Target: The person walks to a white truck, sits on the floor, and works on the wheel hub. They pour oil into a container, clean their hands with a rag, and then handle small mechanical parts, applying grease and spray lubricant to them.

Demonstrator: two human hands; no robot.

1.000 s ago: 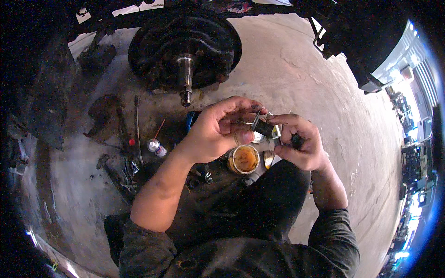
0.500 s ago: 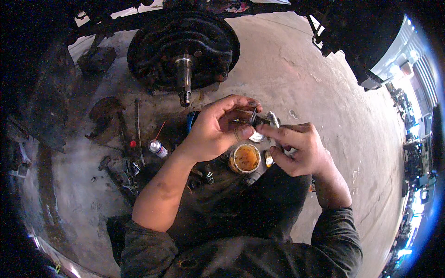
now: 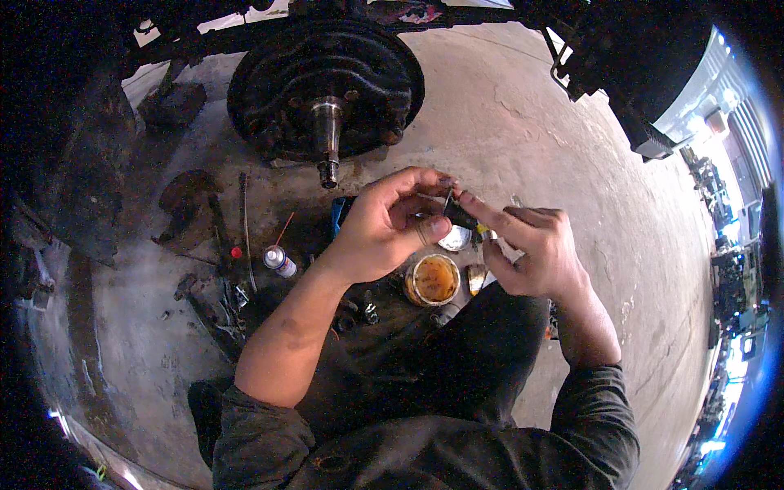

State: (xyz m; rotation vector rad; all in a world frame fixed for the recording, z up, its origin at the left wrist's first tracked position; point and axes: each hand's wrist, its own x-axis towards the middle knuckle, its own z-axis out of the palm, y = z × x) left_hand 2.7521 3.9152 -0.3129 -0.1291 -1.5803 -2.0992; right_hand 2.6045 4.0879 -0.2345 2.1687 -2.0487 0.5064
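From where I stand, everything hinges on a small dark part (image 3: 464,216) pinched at the right-hand edge of the person's left hand (image 3: 394,227). That hand is closed on it, thumb below and bent fingers above, with what looks like a thin disc or flange at the end nearest the palm. The body of the part sticks out from there toward the right hand (image 3: 535,255), so its long axis seems to run roughly crosswise between the two hands, dipping a little on the right; the view is foreshortened, and I can't be sure of the exact slant. The left hand is plainly the nearer one, since it carries the part's weight at its fingertips, while the palm stands back to the left. The right hand isn't gripping it: its index finger reaches leftward, the tip at the part's upper side and apparently touching, and the thumb hangs lower, well apart from that finger. Seen from the right hand, then, the part lies up and to the left, just off the index fingertip. No table here, only the concrete floor (image 3: 523,122); the part is held above it. Just below the hands sits an open round tub (image 3: 410,286) of amber grease-like stuff (image 3: 434,280), with a shiny round object (image 3: 456,239) beside its upper edge.
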